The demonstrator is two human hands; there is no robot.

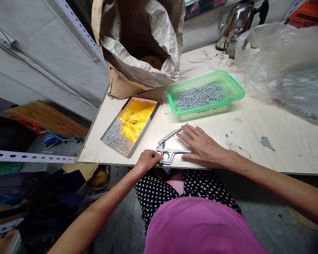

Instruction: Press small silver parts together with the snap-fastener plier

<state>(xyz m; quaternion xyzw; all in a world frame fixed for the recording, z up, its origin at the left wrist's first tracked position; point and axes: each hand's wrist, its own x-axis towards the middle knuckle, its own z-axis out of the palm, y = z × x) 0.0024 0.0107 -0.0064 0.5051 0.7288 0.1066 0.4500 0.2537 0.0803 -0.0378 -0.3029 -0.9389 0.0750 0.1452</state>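
Observation:
Near the table's front edge lie silver snap-fastener-style pliers [169,151], their two handles spread apart and a spring and a small red part showing by the jaws. My left hand [147,160] is closed in a pinch at the jaw end; what its fingertips hold is too small to make out. Over the handle ends rests my right hand [201,145], fingers stretched out and apart, touching the handles without wrapping round them. Left of the pliers is a shallow tray [141,138] with a yellow printed lining [134,120] and a heap of small silver metal pieces [118,138].
Behind the pliers stands a green plastic basket [214,109] of similar metal pieces [200,96]. A large open paper sack [137,79] is at the back left. A clear plastic bag [286,63] covers the right back, near a metal kettle [234,23].

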